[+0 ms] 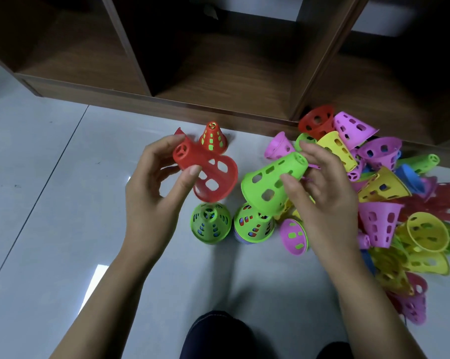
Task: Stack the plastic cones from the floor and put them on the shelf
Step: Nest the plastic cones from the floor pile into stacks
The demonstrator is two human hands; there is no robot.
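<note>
Red cone [208, 174] pinched at its narrow end by left hand [154, 182], thumb and fingers curled round it. Green cone [270, 182] gripped the same way by right hand [319, 187]. Both hang above the floor [50, 177] just in front of the shelf [167, 99], wide mouths left free, likely for nesting. Three short stacks [210, 222] stand upright before the shelf; loose pile [374, 177] lies against its right base. No cones visible in the shelf's bays.

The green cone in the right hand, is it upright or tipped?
Tipped. The right hand holds the green cone slanted in the air: narrow top toward upper right, wide rim toward lower left.
</note>
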